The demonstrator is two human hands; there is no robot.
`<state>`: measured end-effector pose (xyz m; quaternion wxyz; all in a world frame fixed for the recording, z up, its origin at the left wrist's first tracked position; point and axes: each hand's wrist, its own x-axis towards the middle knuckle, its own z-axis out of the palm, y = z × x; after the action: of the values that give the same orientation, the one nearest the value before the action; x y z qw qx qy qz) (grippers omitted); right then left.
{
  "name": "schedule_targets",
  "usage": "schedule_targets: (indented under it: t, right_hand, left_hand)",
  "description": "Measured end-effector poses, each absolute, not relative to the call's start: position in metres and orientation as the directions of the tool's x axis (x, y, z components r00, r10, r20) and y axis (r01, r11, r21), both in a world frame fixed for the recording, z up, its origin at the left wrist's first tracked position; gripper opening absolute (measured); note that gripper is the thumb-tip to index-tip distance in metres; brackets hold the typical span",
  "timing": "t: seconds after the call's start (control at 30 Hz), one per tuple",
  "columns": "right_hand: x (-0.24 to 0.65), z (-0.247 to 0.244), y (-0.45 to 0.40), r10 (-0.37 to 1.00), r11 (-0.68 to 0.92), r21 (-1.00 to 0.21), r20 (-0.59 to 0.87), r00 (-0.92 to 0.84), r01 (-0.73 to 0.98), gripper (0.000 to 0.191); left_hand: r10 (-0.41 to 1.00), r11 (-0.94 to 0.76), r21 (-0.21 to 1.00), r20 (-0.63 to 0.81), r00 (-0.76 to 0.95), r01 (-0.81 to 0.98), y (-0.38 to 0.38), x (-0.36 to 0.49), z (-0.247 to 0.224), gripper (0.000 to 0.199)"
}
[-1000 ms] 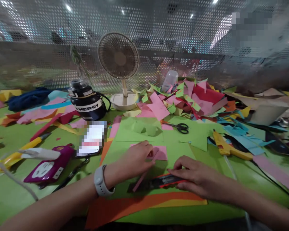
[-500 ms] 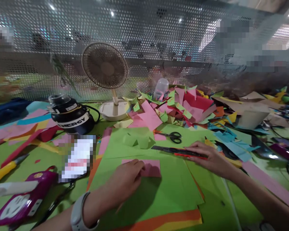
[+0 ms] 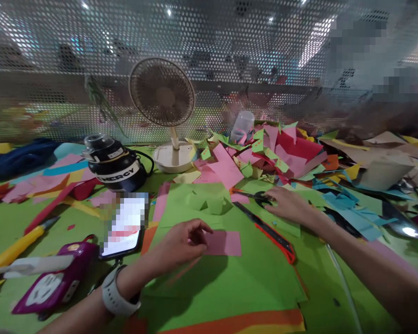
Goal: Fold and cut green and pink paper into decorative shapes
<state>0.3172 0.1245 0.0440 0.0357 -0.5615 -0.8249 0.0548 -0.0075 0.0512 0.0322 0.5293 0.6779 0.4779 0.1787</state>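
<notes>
My left hand [image 3: 185, 240] hovers over the left end of a small pink paper rectangle [image 3: 226, 243]. Its fingers are loosely curled, with a gap between thumb and forefinger; a thin blurred pinkish strip shows beneath it. The pink piece lies on a stack of green paper sheets [image 3: 257, 283]. My right hand [image 3: 287, 204] reaches over the stack's far right, its fingers closed at the black handles of the scissors [image 3: 252, 195]. Between the hands, a red and black utility knife [image 3: 270, 234] lies slantwise on the green sheets. A folded light green paper piece [image 3: 209, 204] sits behind the pink one.
A fan [image 3: 162, 95] and a black bottle [image 3: 116, 164] stand at the back. Paper scraps [image 3: 226, 169] are heaped behind the stack. On the left lie a phone [image 3: 125, 227], a purple glue gun [image 3: 61, 278] and a yellow-handled tool [image 3: 17, 248]. A cable [image 3: 344, 283] runs on the right.
My right hand has let go of the utility knife, which now lies on the sheets, and has moved to the scissors. My left hand's fingers have loosened above the pink paper.
</notes>
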Motion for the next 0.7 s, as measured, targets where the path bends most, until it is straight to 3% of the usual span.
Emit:
schedule_targets:
  t: [0.13, 0.27, 0.53, 0.7]
  right_hand:
    - [0.307, 0.046, 0.135, 0.933, 0.348, -0.098, -0.057, -0.354, 0.932, 0.017]
    - [0.304, 0.049, 0.138, 0.936, 0.329, -0.08, -0.106, -0.336, 0.941, 0.016]
    - [0.311, 0.042, 0.151, 0.946, 0.282, -0.039, -0.158, -0.284, 0.959, 0.027]
    - [0.314, 0.039, 0.158, 0.939, 0.283, -0.018, -0.197, -0.281, 0.959, 0.029]
  left_hand:
    - [0.822, 0.18, 0.921, -0.333, 0.462, 0.345, 0.052, -0.014, 0.03, 0.029]
    - [0.816, 0.235, 0.913, -0.371, 0.443, 0.333, 0.051, -0.019, 0.029, 0.031]
    - [0.852, 0.07, 0.874, -0.303, 0.427, 0.481, 0.046, -0.025, 0.029, 0.028]
    - [0.864, 0.038, 0.834, -0.305, 0.401, 0.551, 0.046, -0.019, 0.03, 0.041]
